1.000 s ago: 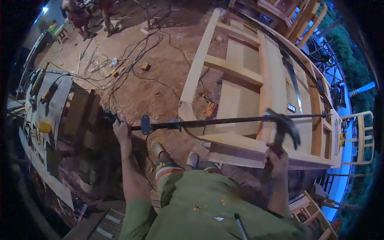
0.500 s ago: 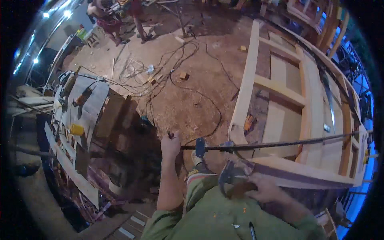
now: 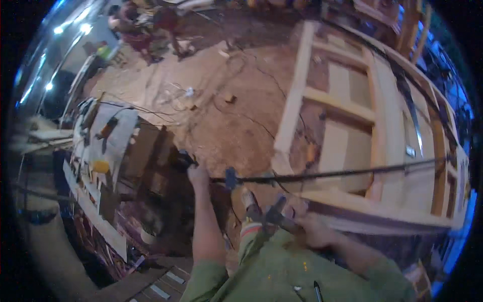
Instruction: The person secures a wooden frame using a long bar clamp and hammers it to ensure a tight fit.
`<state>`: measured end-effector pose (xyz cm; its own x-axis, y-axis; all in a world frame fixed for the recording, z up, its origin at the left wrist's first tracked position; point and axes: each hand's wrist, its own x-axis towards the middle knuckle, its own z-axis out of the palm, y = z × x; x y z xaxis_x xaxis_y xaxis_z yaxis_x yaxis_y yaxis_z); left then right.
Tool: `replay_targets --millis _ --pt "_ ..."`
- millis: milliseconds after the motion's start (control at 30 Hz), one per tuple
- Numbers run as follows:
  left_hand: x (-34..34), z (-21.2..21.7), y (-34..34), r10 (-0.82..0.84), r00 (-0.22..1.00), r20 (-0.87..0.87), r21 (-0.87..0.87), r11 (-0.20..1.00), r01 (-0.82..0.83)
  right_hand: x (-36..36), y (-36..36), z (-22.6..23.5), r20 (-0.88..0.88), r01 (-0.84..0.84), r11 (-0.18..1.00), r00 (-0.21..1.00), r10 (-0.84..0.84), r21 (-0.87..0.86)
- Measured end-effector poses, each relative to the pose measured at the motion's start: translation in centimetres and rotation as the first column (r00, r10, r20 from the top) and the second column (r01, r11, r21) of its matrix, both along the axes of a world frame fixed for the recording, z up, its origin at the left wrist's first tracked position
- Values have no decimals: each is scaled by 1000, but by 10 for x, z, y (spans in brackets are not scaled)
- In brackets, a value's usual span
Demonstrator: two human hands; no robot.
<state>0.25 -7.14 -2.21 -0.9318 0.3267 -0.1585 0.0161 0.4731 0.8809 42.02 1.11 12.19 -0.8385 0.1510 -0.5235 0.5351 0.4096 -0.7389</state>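
Observation:
My left hand point(image 3: 197, 175) grips the near end of a long black bar clamp point(image 3: 327, 174) that runs to the right across a pale wooden door frame point(image 3: 294, 103) lying flat on the dirt floor. A blue sliding jaw point(image 3: 231, 178) sits on the bar just right of that hand. My right hand point(image 3: 309, 226) is low by my knee and holds a hammer by its handle, the dark hammer head point(image 3: 275, 211) pointing up toward the bar. My green trousers fill the lower edge.
A cluttered workbench point(image 3: 103, 151) with tools and a yellow object stands to my left. Cables trail over the dirt floor point(image 3: 221, 100). People point(image 3: 146, 25) work at the far top left. More wooden frames lean at the top right.
My view has swung right and closer. My right hand with the hammer came down from the far right end of the bar to beside my knee. My left hand stays on the clamp.

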Motion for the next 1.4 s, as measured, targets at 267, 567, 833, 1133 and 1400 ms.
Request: replay_targets --millis 267,567,833,1133,1400 --pt "-9 -28 1 -1 1000 -12 -93 996 0 -4 -52 -10 -23 -131 971 991 129 -201" --pt "6 -16 2 -98 987 -127 -224 972 67 0 -19 -23 306 386 843 910 -281 -375" --pt "-15 -37 -15 -236 940 -247 -363 922 136 -9 -40 14 24 -202 861 970 241 -467" --pt "-37 -69 -52 -82 993 -86 43 995 86 7 -57 -15 -148 -220 912 973 179 -347" --pt "4 -23 -10 -283 948 -147 -193 948 254 7 9 -3 358 482 632 876 -324 -607"
